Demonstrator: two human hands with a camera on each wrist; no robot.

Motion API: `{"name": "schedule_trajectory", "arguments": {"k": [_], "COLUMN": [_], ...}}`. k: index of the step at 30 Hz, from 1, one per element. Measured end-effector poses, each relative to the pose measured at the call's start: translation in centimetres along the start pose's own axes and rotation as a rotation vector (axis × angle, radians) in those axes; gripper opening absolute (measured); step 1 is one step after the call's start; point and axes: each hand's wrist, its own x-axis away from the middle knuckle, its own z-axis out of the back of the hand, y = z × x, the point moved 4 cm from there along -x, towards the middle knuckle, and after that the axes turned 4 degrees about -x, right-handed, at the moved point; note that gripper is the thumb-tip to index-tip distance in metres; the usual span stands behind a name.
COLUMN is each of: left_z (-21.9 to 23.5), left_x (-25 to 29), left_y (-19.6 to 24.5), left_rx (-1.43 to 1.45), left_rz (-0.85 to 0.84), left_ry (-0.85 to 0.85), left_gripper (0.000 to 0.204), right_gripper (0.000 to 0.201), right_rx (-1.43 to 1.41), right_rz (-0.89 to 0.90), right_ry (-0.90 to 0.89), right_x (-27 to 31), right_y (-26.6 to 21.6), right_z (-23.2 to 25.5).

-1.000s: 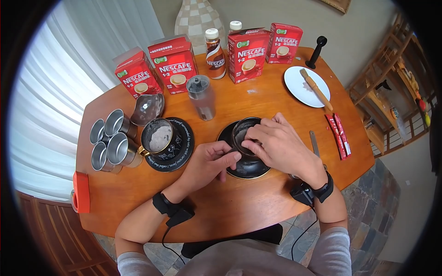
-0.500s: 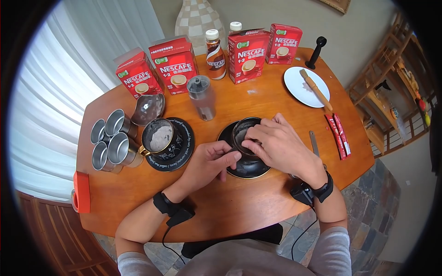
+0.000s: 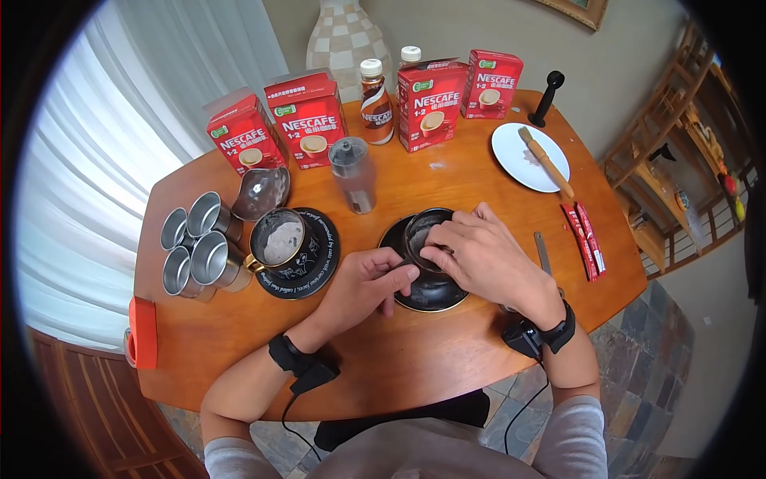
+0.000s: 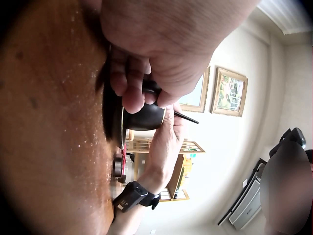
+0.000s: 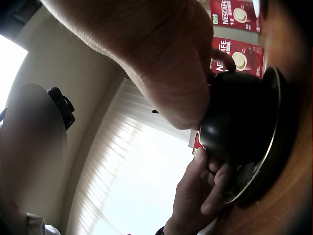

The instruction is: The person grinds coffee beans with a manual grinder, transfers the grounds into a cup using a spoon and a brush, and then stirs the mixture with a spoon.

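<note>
In the head view, a black cup point(image 3: 417, 230) stands on a black gold-rimmed saucer point(image 3: 435, 300), with greyish residue inside. My left hand point(image 3: 372, 281) pinches the cup's dark handle point(image 4: 150, 87) between thumb and fingers. Over the cup's mouth, my right hand point(image 3: 484, 254) dips its curled fingers past the rim. A thin dark stick point(image 4: 187, 117) sticks out of that hand in the left wrist view; its other end is hidden in the cup. To the left, a second cup point(image 3: 282, 242) with a gold handle contains pale grey powder, on a black lettered saucer point(image 3: 325, 263).
Several steel cups point(image 3: 214, 259) stand far left, near a dark bowl point(image 3: 262, 194). A clear lidded canister point(image 3: 354, 177) and red Nescafe boxes point(image 3: 432, 104) occupy the back. A white plate point(image 3: 515, 164) bears a brush point(image 3: 546, 164); red sachets point(image 3: 584, 243) lie at right.
The head view has tilted slightly, so the table's far side sits lower in the frame. Both hands and the black cup hold nearly the same position.
</note>
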Motion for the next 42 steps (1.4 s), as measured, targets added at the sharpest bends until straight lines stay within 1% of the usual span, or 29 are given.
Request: {"name": "schedule_trajectory", "arguments": {"k": [10, 13, 16, 19, 22, 25, 31, 34, 37, 40, 42], "left_z": [0.10, 0.09, 0.08, 0.08, 0.07, 0.08, 0.06, 0.10, 0.13, 0.14, 0.05], "left_x": [-0.11, -0.07, -0.06, -0.09, -0.12, -0.10, -0.06, -0.10, -0.10, -0.10, -0.12], "left_y": [-0.33, -0.23, -0.22, -0.24, -0.24, -0.24, -0.19, -0.30, -0.34, -0.31, -0.24], "left_rx": [-0.001, 0.000, -0.002, 0.002, -0.005, -0.002, 0.005, -0.002, -0.002, -0.003, -0.006], "left_rz": [-0.002, 0.001, 0.006, 0.008, 0.007, 0.006, 0.010, 0.003, -0.001, 0.003, 0.005], "left_ry": [0.005, 0.004, 0.003, 0.002, 0.000, 0.000, 0.005, 0.002, 0.003, 0.007, 0.006], "left_gripper": [0.020, 0.020, 0.020, 0.021, 0.021, 0.021, 0.021, 0.021, 0.021, 0.021, 0.021], "right_gripper": [0.013, 0.013, 0.013, 0.011, 0.012, 0.013, 0.013, 0.013, 0.014, 0.015, 0.015], "right_rx": [-0.023, 0.006, -0.049, -0.020, -0.052, -0.066, -0.070, -0.059, -0.065, -0.100, -0.091], "right_rz": [0.022, 0.061, 0.097, 0.074, 0.052, 0.033, 0.053, 0.047, 0.050, 0.066, 0.070], "right_ry": [0.070, 0.095, 0.174, 0.151, 0.122, 0.174, 0.161, 0.204, 0.133, 0.185, 0.170], "right_x": [-0.22, -0.20, -0.21, -0.22, -0.19, -0.28, -0.26, -0.30, -0.23, -0.29, -0.32], "right_y": [-0.14, -0.09, 0.15, 0.29, 0.26, 0.40, 0.17, 0.34, 0.41, 0.16, 0.12], "right_z": [0.54, 0.34, 0.30, 0.27, 0.47, 0.35, 0.62, 0.42, 0.59, 0.51, 0.54]}}
